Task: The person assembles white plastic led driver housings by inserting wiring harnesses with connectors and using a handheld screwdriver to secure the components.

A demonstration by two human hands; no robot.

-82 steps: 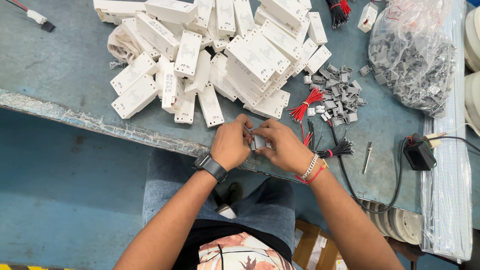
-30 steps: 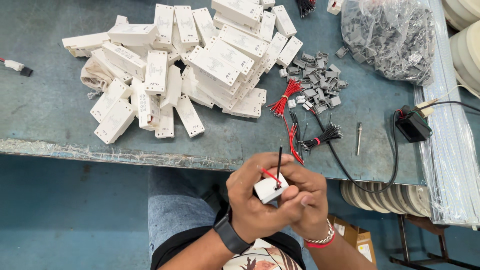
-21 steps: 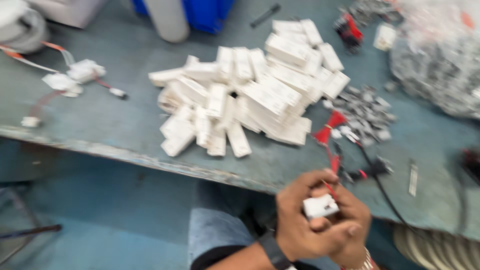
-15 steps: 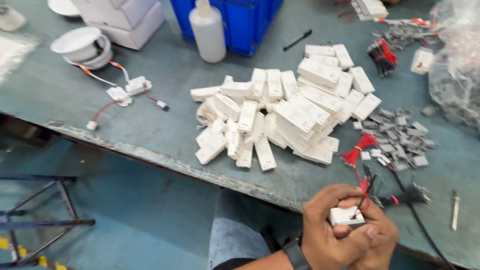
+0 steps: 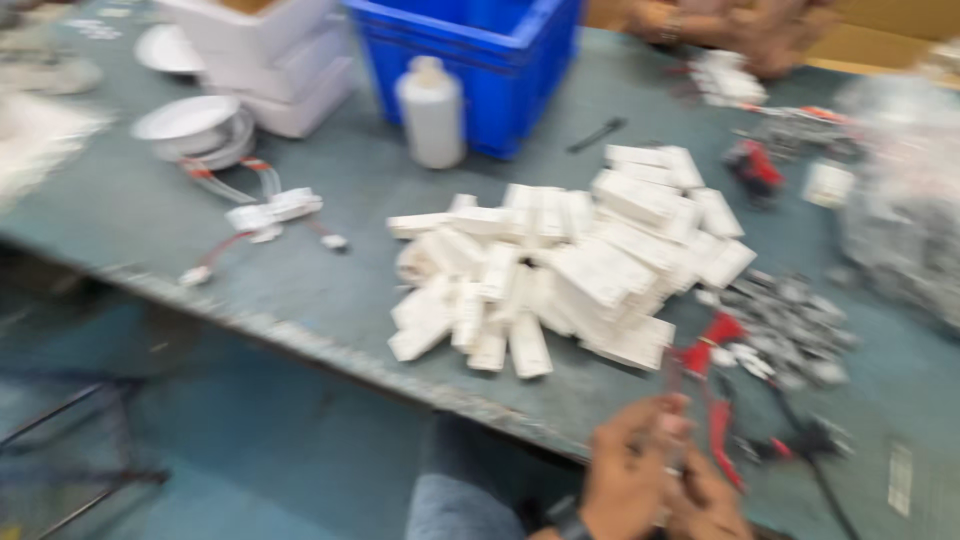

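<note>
The view is blurred. At the bottom edge my left hand (image 5: pixel 625 470) and my right hand (image 5: pixel 708 500) are pressed together below the table's front edge (image 5: pixel 300 338). They close on a small white box that the fingers mostly hide. Red and black wires (image 5: pixel 722 440) rise from between the hands. A heap of white rectangular boxes (image 5: pixel 570 270) lies on the table just beyond them. A bundle of red wires (image 5: pixel 712 335) sits at the heap's right end.
Small grey metal parts (image 5: pixel 790 330) and a clear bag (image 5: pixel 900 230) lie to the right. A blue crate (image 5: pixel 480 60), a white bottle (image 5: pixel 432 110), white round fittings (image 5: pixel 190 125) and a wired white part (image 5: pixel 270 210) stand further back. Another person's hands (image 5: pixel 730 25) are at the far edge.
The view has swung left and up, so my hands have slid to the bottom right corner. They stay closed together on the small white box with its wires.
</note>
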